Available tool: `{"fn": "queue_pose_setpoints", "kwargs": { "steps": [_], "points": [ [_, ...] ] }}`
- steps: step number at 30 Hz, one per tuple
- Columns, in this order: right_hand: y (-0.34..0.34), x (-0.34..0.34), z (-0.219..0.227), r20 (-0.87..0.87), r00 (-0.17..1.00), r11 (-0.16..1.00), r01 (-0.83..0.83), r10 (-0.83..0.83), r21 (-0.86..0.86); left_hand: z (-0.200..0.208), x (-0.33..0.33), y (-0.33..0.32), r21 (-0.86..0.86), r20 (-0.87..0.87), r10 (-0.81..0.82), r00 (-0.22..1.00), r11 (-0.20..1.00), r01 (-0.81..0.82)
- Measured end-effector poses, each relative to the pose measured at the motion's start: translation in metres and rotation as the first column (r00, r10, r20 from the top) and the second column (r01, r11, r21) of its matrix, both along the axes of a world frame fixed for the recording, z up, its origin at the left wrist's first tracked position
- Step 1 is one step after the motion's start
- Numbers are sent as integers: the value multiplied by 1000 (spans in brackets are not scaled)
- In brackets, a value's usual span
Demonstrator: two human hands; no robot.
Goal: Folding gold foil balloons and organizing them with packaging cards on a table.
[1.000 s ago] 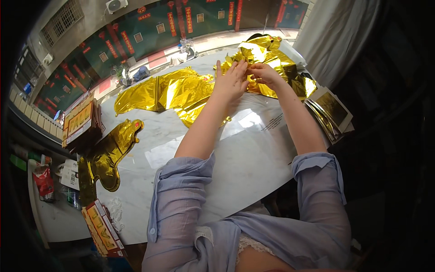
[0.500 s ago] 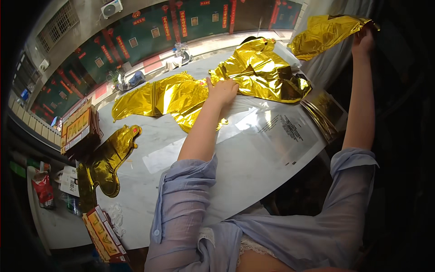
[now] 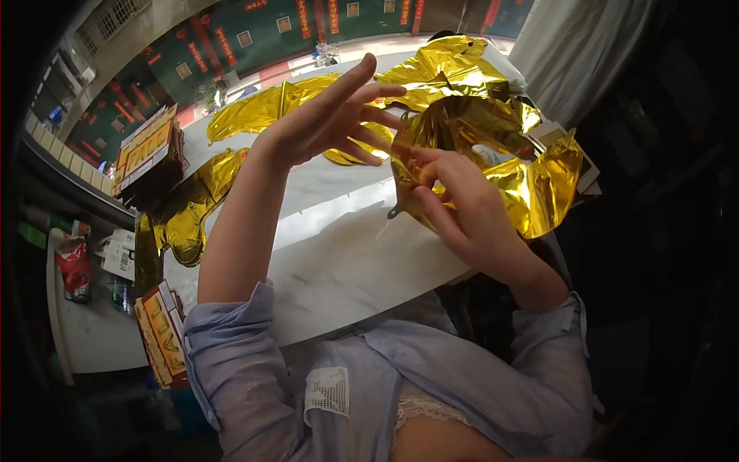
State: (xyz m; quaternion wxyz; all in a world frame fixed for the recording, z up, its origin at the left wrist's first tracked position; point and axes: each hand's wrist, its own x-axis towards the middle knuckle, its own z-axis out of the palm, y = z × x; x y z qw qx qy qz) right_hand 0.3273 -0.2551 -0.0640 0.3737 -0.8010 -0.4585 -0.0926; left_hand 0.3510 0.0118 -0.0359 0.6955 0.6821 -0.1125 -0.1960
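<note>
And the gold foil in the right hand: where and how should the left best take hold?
I'd bring the left hand in from the left and pinch the small tab on the lower-left rim of the gold foil. The tab juts past the edge, apart from where the right hand pinches, and the left hand is open on that side.

Pale marbled tabletop (image 3: pixel 331 266) here, crumpled shiny gold foil pieces (image 3: pixel 265 108) sprawled beyond the left hand (image 3: pixel 319 131), a curvy gold foil shape (image 3: pixel 204 189) to that hand's left
</note>
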Motion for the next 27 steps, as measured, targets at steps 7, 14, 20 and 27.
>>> {"fn": "queue_pose_setpoints", "kwargs": {
  "steps": [7, 14, 20, 27],
  "points": [
    [69, -87, -70, -283, 916, 954, -299, 284, -8, -45, -138, 50, 386, -108, 324, 940, 885, -261],
    [62, -83, -109, 130, 956, 906, -198, 262, -373, -85, -227, 84, 443, 53, 575, 817, 719, -535],
    [59, -66, -145, 120, 956, 848, -176, 269, -500, -105, -268, 80, 692, 306, 621, 722, 376, -616],
    [70, -34, -109, 58, 924, 775, -282, 379, -566, -103, -249, 49, 819, 530, 79, 844, 211, -534]
  ]
}}
